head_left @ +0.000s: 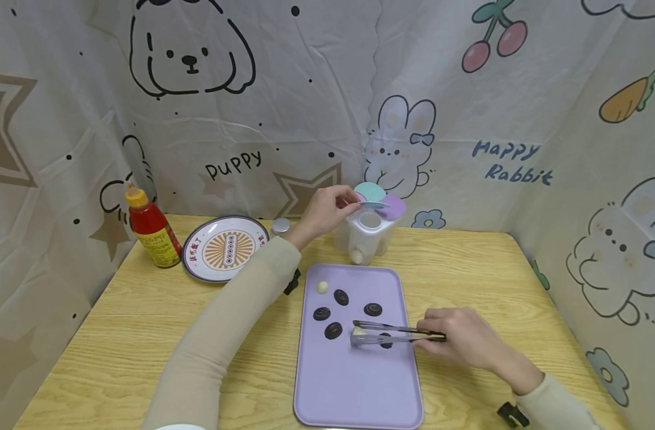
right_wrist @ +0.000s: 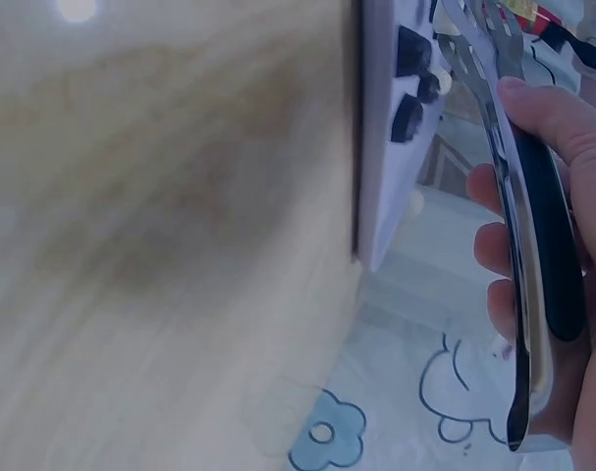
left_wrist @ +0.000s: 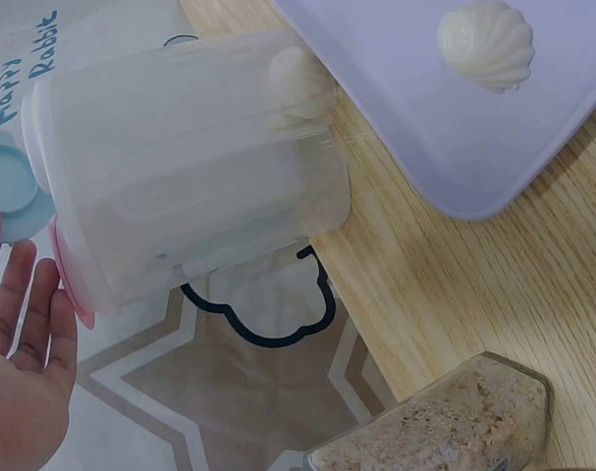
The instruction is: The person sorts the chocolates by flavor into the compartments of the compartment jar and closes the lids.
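the right hand has its fingers wrapped round a pair of slim metal tongs with black handle strips, and between the tips sits a small cream-white shell-shaped piece, at the middle of a pale purple rectangular tray on the light wood-grain surface. at the far side, the left hand pinches the edge of a round light blue plastic lid, tilted up from the open front compartment of a translucent plastic container; a pale rounded piece shows at that container's bottom. to my eye, the smooth shell could slip out if the grip on the tongs slackens, or shoot sideways if squeezed unevenly. a low sweep of the tongs could nudge the dark brown oval pieces nearby, most likely the one beneath them. if the left fingers lose the lid, it could flop over the opening, and a hard tug could tip the container. whether the gripped shell touches the tray is hard to tell; the tongs hide part of it. the right wrist view is blurred and crops the tips at its top edge, while the left one cuts off the lid and much of the hand.
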`<state>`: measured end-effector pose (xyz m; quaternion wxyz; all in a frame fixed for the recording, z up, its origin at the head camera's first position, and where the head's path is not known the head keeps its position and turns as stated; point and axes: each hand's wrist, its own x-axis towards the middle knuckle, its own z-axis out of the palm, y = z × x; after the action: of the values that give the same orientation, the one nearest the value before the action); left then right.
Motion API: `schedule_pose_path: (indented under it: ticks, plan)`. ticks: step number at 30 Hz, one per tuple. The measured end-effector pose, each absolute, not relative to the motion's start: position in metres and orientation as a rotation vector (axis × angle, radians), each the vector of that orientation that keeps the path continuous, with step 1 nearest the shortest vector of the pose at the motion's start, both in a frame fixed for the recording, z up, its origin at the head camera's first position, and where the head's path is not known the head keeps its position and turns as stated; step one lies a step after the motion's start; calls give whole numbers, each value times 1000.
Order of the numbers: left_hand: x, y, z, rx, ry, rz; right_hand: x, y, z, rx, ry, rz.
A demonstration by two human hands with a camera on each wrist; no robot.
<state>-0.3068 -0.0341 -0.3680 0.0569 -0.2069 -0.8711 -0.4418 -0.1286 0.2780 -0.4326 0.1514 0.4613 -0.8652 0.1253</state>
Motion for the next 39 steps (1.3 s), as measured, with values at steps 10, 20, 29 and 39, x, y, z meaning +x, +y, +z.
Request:
schedule_pose_path:
  ticks: [10,20,29,39]
  plan:
    - [-308,-35,-370,-629,-2630,-1336,-149,287,-409,1276,-2397,418]
    - [-309,-34,-370,-643,-2629,-1329,-169,292,-384,1235,-2329,377]
    - [-308,-33,-369,-647,-2629,-1342,-187,291,-363,1172,-2307,324]
    - [-307,-35,-367,-657,-2622,-1350,-211,285,-346,1106,-2331,306]
